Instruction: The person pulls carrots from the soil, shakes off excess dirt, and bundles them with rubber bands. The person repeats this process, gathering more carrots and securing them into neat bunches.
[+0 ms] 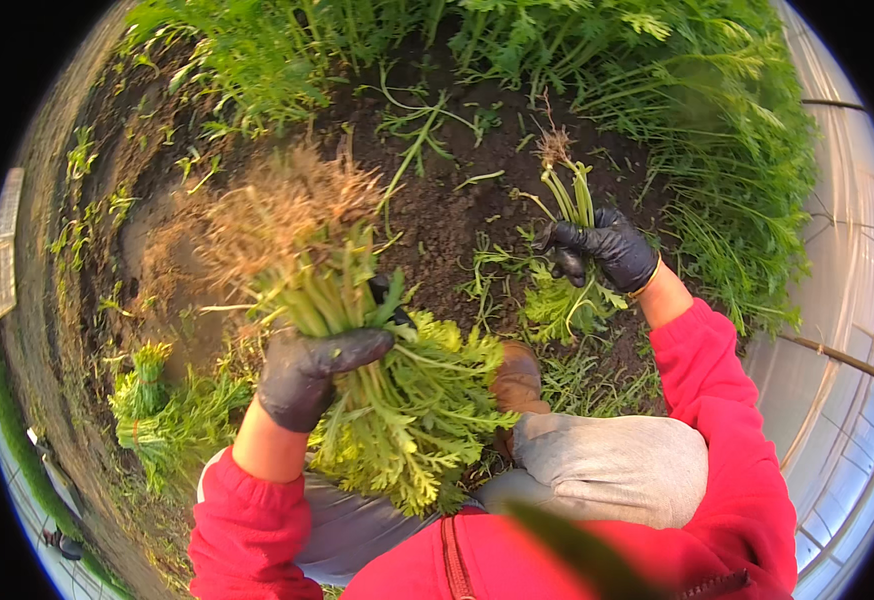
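Observation:
My left hand (pixel 309 371), in a dark glove, is closed round a thick bunch of leafy greens (pixel 414 412). The bunch's tan roots (pixel 287 210) fan out up and to the left, and its lobed leaves hang over my lap. My right hand (pixel 606 251), also gloved, grips a small bunch of the same greens (pixel 576 191) by the stems. Thin roots stick up from that bunch, and its leaves show below the hand. Bare brown soil (pixel 444 217) lies between the two hands.
Tall standing greens (pixel 737 142) line the top and right. Tied bundles of greens (pixel 144 394) lie on the ground at the left. Loose stems (pixel 422 139) are scattered on the soil. A brown boot (pixel 518 375) is near the middle. Plastic sheeting with poles (pixel 849 300) rises at the far right.

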`<state>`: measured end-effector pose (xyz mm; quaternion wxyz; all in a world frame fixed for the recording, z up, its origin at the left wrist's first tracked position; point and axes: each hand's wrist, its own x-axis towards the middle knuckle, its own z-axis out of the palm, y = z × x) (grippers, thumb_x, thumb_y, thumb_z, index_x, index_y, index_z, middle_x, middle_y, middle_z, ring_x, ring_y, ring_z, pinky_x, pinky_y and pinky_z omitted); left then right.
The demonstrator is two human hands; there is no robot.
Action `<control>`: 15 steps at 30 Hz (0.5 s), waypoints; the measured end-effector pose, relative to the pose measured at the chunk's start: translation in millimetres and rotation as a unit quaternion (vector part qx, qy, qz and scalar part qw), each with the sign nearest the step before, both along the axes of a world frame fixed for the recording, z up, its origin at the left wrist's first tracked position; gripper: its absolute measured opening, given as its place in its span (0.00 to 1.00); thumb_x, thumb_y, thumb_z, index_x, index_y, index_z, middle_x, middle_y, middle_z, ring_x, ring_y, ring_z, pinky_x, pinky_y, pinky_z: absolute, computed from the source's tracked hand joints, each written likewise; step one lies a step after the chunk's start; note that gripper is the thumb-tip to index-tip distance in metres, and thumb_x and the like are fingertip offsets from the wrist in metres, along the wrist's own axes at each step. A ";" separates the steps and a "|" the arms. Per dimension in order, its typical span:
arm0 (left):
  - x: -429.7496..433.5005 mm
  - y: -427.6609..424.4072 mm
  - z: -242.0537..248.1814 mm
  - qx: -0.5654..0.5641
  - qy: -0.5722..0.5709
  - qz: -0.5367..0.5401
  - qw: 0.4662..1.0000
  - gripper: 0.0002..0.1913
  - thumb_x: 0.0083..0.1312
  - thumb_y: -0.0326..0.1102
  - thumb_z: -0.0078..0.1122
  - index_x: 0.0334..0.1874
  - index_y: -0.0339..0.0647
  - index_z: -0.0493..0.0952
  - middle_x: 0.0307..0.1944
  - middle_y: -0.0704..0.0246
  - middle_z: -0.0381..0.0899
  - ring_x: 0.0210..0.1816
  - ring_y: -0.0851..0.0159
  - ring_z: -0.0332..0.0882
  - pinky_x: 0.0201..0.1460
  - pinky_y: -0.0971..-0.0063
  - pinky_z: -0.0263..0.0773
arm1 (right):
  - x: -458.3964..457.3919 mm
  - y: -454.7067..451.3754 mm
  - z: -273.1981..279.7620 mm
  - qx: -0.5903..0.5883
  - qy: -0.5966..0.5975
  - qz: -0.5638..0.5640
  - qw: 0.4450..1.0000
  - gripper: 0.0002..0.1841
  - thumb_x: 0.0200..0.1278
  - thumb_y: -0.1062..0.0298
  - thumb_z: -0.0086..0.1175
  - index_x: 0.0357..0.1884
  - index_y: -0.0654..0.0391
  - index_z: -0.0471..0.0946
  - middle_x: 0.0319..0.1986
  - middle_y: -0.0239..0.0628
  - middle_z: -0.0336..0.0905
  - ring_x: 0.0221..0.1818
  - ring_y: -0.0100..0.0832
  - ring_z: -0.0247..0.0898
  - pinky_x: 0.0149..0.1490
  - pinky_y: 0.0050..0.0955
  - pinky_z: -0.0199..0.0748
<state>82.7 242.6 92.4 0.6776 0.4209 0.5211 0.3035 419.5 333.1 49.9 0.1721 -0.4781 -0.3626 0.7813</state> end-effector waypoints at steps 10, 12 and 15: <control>22.4 9.7 11.1 -0.109 -0.228 0.249 0.935 0.21 0.48 0.18 0.60 0.48 0.35 0.73 0.40 0.65 0.79 0.38 0.66 0.78 0.43 0.72 0.75 | -164.5 -21.6 40.8 0.409 -0.013 0.138 0.902 0.18 0.65 0.72 0.39 0.56 0.64 0.66 0.45 0.52 0.71 0.44 0.45 0.70 0.49 0.33 0.68; 24.1 8.8 7.5 -0.040 -0.224 0.299 0.927 0.22 0.48 0.16 0.59 0.49 0.35 0.72 0.40 0.65 0.78 0.39 0.65 0.78 0.43 0.72 0.76 | -182.3 -29.4 35.8 0.355 -0.001 0.028 0.935 0.16 0.65 0.66 0.44 0.50 0.66 0.70 0.42 0.52 0.73 0.45 0.46 0.69 0.52 0.34 0.65; 23.1 5.0 3.7 -0.013 -0.201 0.350 0.915 0.25 0.47 0.14 0.57 0.50 0.36 0.70 0.42 0.66 0.77 0.40 0.65 0.77 0.44 0.72 0.75 | -198.8 -29.1 35.7 0.526 -0.093 0.018 0.845 0.17 0.66 0.65 0.47 0.49 0.67 0.71 0.43 0.40 0.73 0.46 0.30 0.68 0.53 0.27 0.65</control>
